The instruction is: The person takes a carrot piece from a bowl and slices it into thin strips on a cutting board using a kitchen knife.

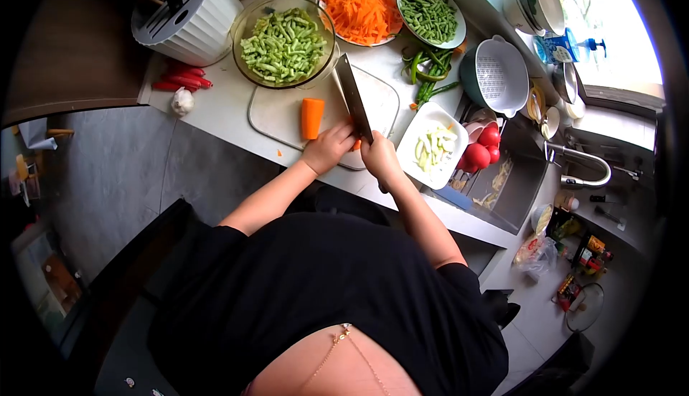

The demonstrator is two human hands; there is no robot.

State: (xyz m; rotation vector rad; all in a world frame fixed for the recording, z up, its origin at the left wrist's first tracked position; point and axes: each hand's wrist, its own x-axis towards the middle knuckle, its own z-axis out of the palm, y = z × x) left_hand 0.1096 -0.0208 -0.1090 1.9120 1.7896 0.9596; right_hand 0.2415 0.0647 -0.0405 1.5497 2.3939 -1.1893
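My right hand [378, 158] is wrapped round the handle of a broad cleaver [353, 95], whose blade points away from me over the white cutting board [269, 112]. Left of the blade, my left hand [331, 146] has its fingers bent together against the board, close to the blade. A bit of orange carrot [356, 145] shows at its fingertips, mostly hidden by the fingers. A thick carrot piece [311, 118] lies on the board just beyond my left hand. One small orange scrap [279, 153] lies near the front edge of the counter.
Behind the board stand a glass bowl of cut green pieces [283, 46], a plate of carrot strips [361, 10] and a plate of chopped beans [428, 17]. A white dish [433, 146] is at the right, by the sink [513, 188]. Garlic [182, 101] and red chillies [185, 75] lie left.
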